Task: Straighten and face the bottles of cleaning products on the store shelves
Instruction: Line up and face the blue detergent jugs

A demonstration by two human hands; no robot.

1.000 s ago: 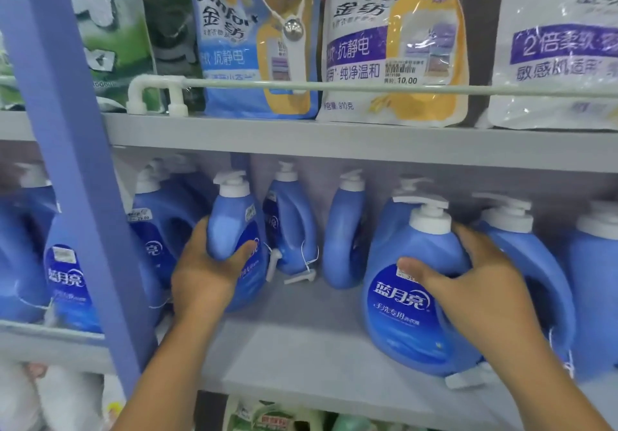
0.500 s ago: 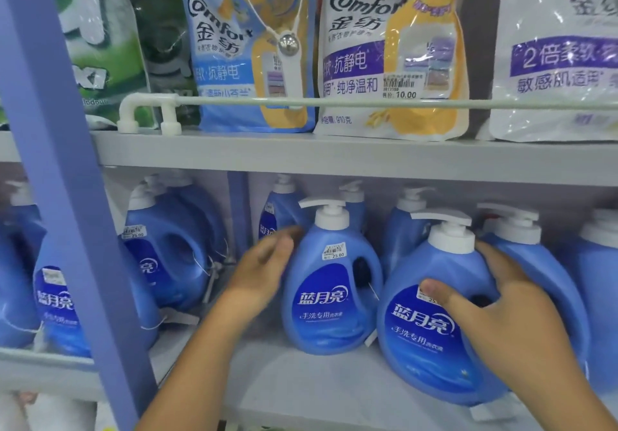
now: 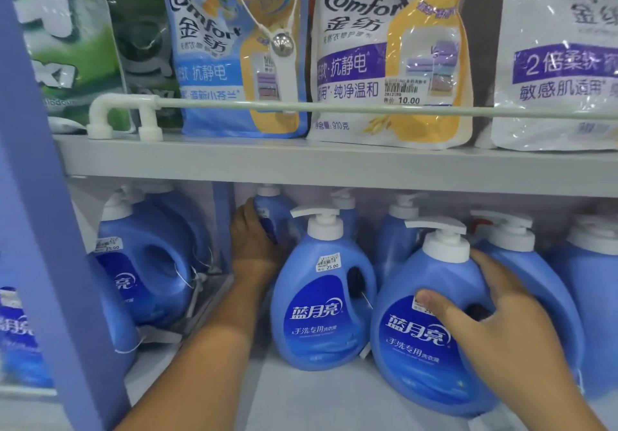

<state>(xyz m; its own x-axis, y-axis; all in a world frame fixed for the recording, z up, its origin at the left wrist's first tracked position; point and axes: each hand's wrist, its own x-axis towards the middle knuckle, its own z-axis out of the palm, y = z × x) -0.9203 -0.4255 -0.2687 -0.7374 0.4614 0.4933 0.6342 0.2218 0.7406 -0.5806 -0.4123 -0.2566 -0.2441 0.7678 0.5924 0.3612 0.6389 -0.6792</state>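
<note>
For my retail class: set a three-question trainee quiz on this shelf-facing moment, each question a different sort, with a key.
1. True or false: the right hand holds the front pump bottle by its handle.
2. The left hand reaches: A) a pouch above; B) a rear bottle behind the front row; C) the shelf edge.
3. Fill in: the sticker on the middle front bottle reads ____.

Key: 1 true; 2 B; 3 25.00
</note>
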